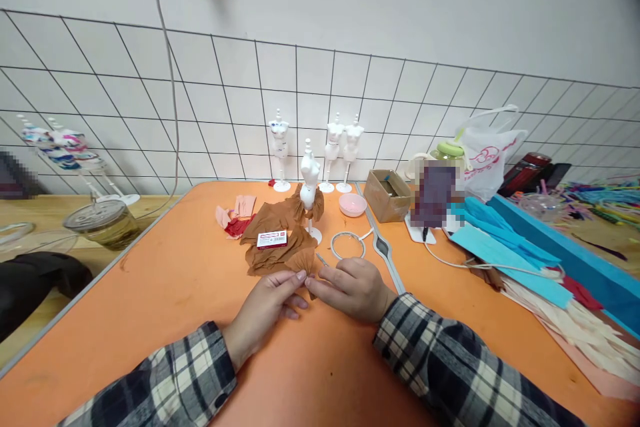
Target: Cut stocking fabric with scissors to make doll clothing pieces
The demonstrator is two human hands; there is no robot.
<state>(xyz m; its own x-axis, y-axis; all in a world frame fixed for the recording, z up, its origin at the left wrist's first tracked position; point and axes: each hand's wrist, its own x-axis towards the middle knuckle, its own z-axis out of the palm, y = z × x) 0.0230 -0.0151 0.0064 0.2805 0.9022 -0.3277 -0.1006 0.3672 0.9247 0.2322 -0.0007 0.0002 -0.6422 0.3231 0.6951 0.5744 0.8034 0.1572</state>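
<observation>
Between my two hands is a small gathered piece of brown crepe paper (303,259), spread out like a fan at its far side. My left hand (267,303) pinches its gathered edge between thumb and forefinger. My right hand (357,287) has its fingertips closed at the same edge, from the right. Just beyond the right fingers shows a thin, silvery object (321,258), too small to name. A white mini dress form (310,170) stands upright behind the hands, with brown crepe paper around its lower part. More brown crepe paper (273,217) lies to its left, under a small white-and-red box (271,239).
Several other dress forms (279,137) stand by the grid wall. Right of centre are a pink bowl (353,205), a roll of tape (348,245), a cardboard box (388,195) and a phone (434,193) on a stand. Blue crepe paper (510,263) lies farther right.
</observation>
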